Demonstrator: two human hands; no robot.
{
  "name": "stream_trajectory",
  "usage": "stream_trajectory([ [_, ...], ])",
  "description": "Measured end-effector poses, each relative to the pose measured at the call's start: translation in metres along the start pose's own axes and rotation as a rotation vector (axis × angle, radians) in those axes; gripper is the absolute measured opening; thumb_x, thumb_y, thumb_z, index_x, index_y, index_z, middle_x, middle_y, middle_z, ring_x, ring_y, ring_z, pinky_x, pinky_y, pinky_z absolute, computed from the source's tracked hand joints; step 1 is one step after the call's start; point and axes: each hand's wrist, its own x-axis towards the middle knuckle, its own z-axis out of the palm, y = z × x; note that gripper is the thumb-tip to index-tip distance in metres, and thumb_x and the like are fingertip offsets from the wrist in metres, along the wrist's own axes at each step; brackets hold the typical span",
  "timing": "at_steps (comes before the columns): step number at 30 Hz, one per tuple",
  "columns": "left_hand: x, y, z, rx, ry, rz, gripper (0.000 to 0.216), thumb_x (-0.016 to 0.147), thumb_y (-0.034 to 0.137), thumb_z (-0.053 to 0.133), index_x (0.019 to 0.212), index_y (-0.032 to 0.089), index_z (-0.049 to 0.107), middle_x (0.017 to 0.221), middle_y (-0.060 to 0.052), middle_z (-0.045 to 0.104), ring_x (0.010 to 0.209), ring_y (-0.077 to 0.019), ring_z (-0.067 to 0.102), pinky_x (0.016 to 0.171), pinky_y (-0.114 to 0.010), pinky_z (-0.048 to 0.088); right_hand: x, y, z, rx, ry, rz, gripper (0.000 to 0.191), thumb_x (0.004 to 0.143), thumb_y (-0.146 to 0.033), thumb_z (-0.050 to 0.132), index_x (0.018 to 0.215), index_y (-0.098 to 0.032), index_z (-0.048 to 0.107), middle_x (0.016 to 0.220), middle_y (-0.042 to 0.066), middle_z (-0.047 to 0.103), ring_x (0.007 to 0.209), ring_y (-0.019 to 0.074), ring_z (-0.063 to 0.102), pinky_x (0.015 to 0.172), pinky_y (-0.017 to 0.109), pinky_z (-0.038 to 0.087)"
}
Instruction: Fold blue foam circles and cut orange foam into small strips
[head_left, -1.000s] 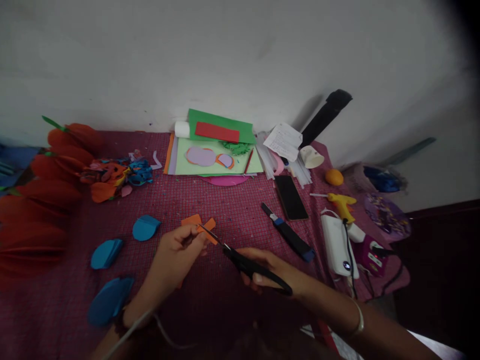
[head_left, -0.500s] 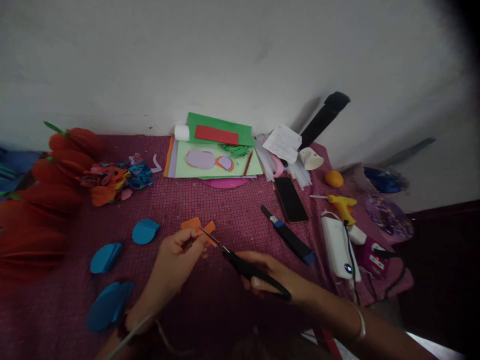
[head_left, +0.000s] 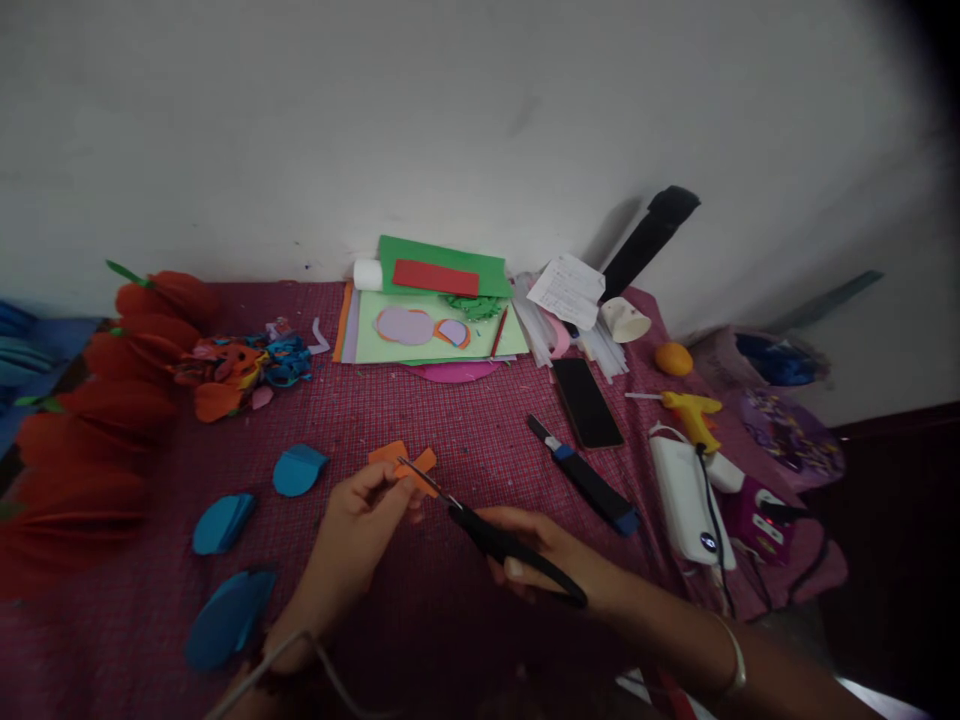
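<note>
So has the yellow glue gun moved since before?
No. The yellow glue gun lies in the same place, just right of the smartphone; only the whole view has shifted a little.

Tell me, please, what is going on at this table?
The left hand pinches orange paper while the right hand holds black-handled scissors, their tip at the paper. Three blue shapes lie on the cloth to the left; a phone and a yellow glue gun lie off to the right.
</note>
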Motion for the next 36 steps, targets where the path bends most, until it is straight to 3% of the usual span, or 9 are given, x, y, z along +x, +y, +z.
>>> stream_trajectory([
  [9,0.002,-0.008,0.005,-0.301,-0.024,-0.105,0.013,0.072,0.025,0.068,0.062,0.017,0.065,0.061,0.001,0.062,0.058,-0.0114,0.056,0.054,-0.022,0.048,-0.001,-0.003,0.003,-0.02,0.02,-0.036,0.074,0.073,-0.058,0.068,0.131,-0.017,0.051,0.07,-0.001,0.05,0.052,0.0062,0.038,0.046,0.019,0.031],
  [16,0.001,-0.008,0.004,-0.325,-0.024,-0.105,0.013,0.072,0.023,0.068,0.061,0.017,0.065,0.061,0.001,0.063,0.058,-0.0105,0.057,0.054,-0.021,0.048,-0.002,-0.004,0.007,0.029,0.027,-0.019,0.071,0.073,-0.06,0.067,0.127,-0.016,0.052,0.065,-0.005,0.043,0.048,0.0043,0.032,0.042,0.018,0.025],
  [24,0.0,-0.005,0.006,-0.381,0.015,-0.125,0.012,0.069,0.024,0.071,0.062,0.017,0.065,0.061,0.001,0.064,0.057,-0.0114,0.058,0.054,-0.022,0.049,0.0,0.002,0.009,0.08,0.047,-0.007,0.069,0.073,-0.053,0.071,0.129,-0.017,0.051,0.063,-0.006,0.043,0.046,0.0036,0.032,0.041,0.017,0.025],
  [32,0.0,-0.007,0.011,-0.457,0.046,-0.181,0.014,0.067,0.025,0.075,0.066,0.016,0.064,0.061,0.002,0.062,0.053,-0.008,0.053,0.05,-0.019,0.046,0.003,0.014,0.009,0.032,0.063,-0.041,0.055,0.078,-0.044,0.07,0.125,-0.019,0.055,0.06,-0.006,0.04,0.048,0.0049,0.032,0.042,0.018,0.025],
  [36,-0.002,-0.004,0.013,-0.419,0.045,-0.184,0.015,0.065,0.023,0.075,0.063,0.016,0.063,0.057,0.003,0.059,0.052,-0.0082,0.051,0.048,-0.019,0.044,0.003,0.009,0.01,0.011,0.093,-0.029,0.058,0.075,-0.049,0.072,0.121,-0.017,0.058,0.066,-0.004,0.042,0.053,0.0062,0.034,0.046,0.019,0.027],
])
